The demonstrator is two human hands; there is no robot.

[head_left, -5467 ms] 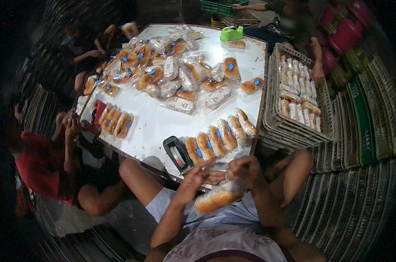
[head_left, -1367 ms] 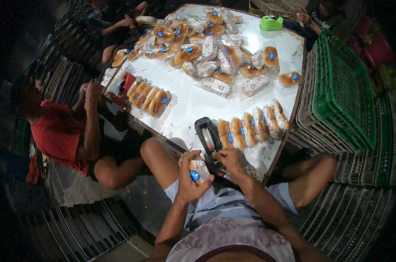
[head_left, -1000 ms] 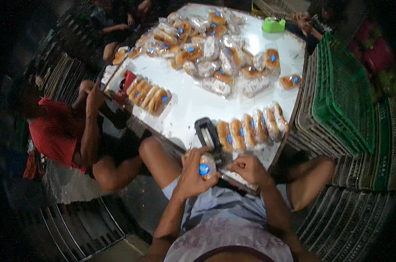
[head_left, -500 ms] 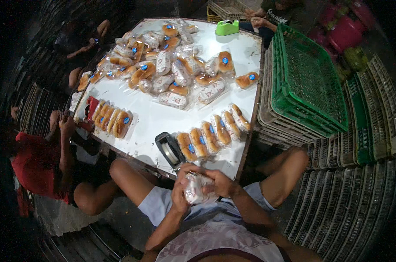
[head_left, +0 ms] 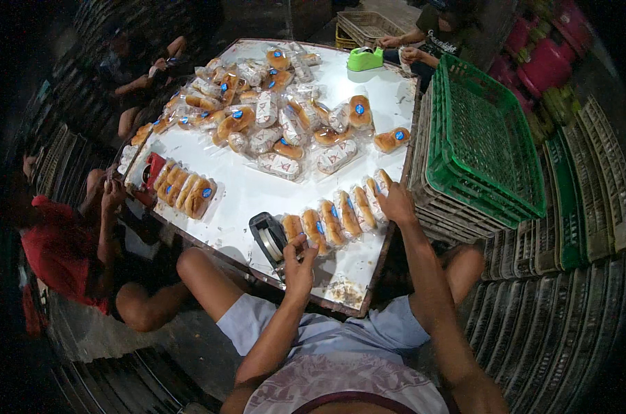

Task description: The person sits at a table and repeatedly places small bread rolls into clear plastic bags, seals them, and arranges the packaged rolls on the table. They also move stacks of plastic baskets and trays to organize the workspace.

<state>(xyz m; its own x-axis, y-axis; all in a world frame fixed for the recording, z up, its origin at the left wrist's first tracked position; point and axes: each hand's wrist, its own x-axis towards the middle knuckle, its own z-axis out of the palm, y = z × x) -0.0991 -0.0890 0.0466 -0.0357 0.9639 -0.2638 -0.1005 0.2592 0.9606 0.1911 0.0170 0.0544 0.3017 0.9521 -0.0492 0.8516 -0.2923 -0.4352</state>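
Note:
On the white table stands a slanting row of wrapped buns [head_left: 332,219], golden tops with blue stickers, in clear plastic. My right hand [head_left: 398,205] reaches to the far right end of this row, its fingers closed around the end bun [head_left: 378,188], which they partly cover. At the near left end, my left hand [head_left: 300,268] is beside the first buns, thumb and forefinger apart and nothing visibly held. Just left of it lies a black tape dispenser [head_left: 267,237] with a roll of tape.
Many wrapped buns [head_left: 264,110] lie heaped across the far table [head_left: 237,165]. A shorter row of buns [head_left: 184,190] stands at left, beside a red dispenser [head_left: 154,169]. Beyond sits a green tape dispenser [head_left: 365,59]. Stacked crates [head_left: 492,138] rise at right. Several people work around the table.
My hands were together over my lap around a wrapped bun. They have parted and moved forward to the row, the right to its far end, the left to its near end.

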